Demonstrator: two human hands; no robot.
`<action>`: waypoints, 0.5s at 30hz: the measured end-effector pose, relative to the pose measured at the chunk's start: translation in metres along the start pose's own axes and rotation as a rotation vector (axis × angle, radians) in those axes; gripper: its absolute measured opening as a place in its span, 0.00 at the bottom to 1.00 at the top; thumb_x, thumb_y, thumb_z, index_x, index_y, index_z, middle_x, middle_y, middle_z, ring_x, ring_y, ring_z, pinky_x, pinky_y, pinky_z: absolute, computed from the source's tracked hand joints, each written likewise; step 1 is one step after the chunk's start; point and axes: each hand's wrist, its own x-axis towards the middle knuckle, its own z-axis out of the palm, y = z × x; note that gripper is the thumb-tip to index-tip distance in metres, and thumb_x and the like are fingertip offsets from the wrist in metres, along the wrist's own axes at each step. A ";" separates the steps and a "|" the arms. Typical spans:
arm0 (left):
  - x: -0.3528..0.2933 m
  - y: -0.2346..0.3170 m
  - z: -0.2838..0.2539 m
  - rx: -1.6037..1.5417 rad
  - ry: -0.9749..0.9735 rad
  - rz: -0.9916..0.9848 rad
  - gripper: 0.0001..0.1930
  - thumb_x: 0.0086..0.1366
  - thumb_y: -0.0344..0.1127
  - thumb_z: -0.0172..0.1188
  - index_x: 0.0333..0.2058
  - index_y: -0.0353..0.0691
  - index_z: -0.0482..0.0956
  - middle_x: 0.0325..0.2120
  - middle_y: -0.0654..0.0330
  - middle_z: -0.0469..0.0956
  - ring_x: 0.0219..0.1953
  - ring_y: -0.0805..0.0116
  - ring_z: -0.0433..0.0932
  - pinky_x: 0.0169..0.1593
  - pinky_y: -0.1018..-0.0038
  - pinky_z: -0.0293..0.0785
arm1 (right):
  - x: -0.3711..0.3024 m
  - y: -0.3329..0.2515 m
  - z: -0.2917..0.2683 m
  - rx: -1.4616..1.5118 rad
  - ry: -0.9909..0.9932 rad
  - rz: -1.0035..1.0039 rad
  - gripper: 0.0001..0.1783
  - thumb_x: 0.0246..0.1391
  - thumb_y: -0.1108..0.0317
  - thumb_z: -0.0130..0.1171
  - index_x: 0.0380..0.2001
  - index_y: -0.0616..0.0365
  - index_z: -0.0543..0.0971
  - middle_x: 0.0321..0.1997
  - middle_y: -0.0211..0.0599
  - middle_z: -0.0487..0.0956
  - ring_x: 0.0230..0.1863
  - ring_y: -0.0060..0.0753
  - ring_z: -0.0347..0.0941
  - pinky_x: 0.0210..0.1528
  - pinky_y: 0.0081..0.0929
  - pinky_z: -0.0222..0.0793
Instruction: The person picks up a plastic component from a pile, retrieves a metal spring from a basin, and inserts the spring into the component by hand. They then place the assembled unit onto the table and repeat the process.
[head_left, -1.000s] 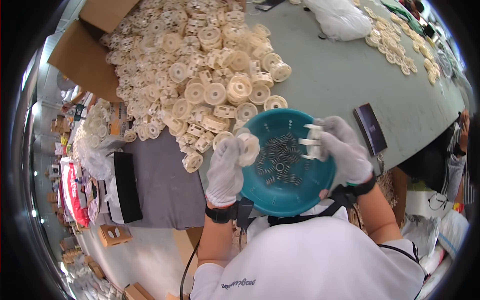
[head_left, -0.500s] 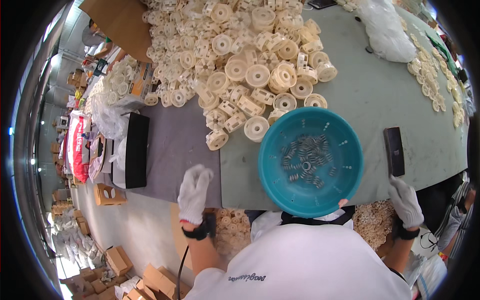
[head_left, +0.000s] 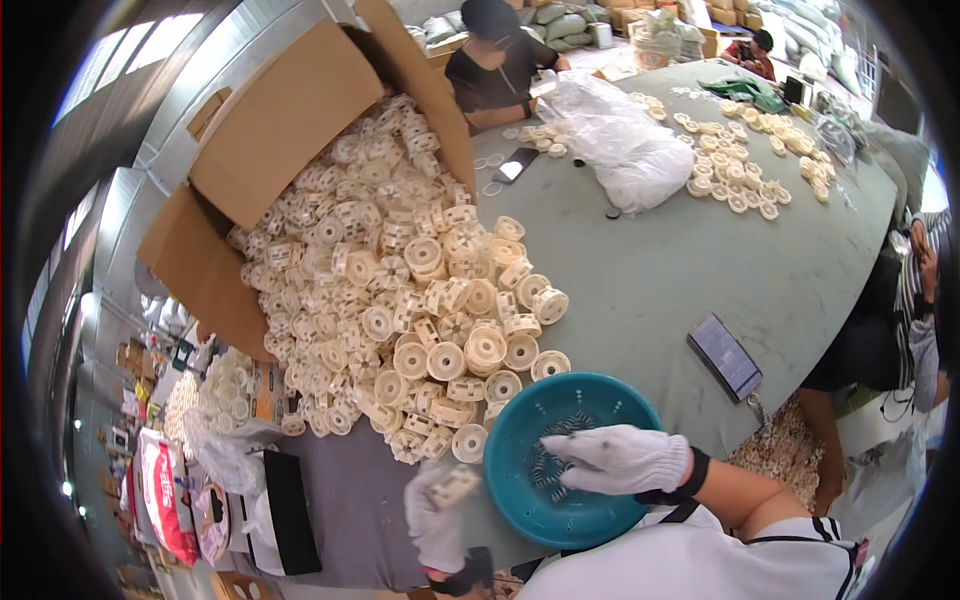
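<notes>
My left hand [head_left: 436, 520], in a white glove and blurred, is closed on a cream plastic hub [head_left: 456, 487] just left of the teal bowl [head_left: 505, 500]. Inside that bowl lie many small metal springs [head_left: 548, 468]. Over them reaches my gloved right hand [head_left: 628, 458], its thumb and fingers apart at the springs, with nothing visible in its grip. A large heap of cream plastic hubs [head_left: 400, 300] spills from a tipped cardboard box [head_left: 290, 120] toward the bowl's far left side.
A phone [head_left: 725, 357] lies on the green table [head_left: 620, 290] right of the bowl. Farther off are a plastic bag [head_left: 620, 140], cream rings [head_left: 735, 165] and a second phone [head_left: 515, 165]. One person [head_left: 490, 75] works at the far side; another [head_left: 925, 270] sits at right.
The view has swung up and toward the far table. My right hand has moved from beside the phone into the bowl. My left hand, empty before, now holds a hub.
</notes>
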 end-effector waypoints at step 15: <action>0.019 0.008 0.090 -0.661 -0.525 -0.545 0.32 0.62 0.27 0.60 0.64 0.35 0.62 0.61 0.50 0.67 0.62 0.56 0.70 0.60 0.65 0.73 | 0.019 0.026 0.016 0.256 0.253 0.168 0.44 0.49 0.56 0.67 0.66 0.64 0.64 0.60 0.55 0.72 0.61 0.55 0.71 0.65 0.40 0.67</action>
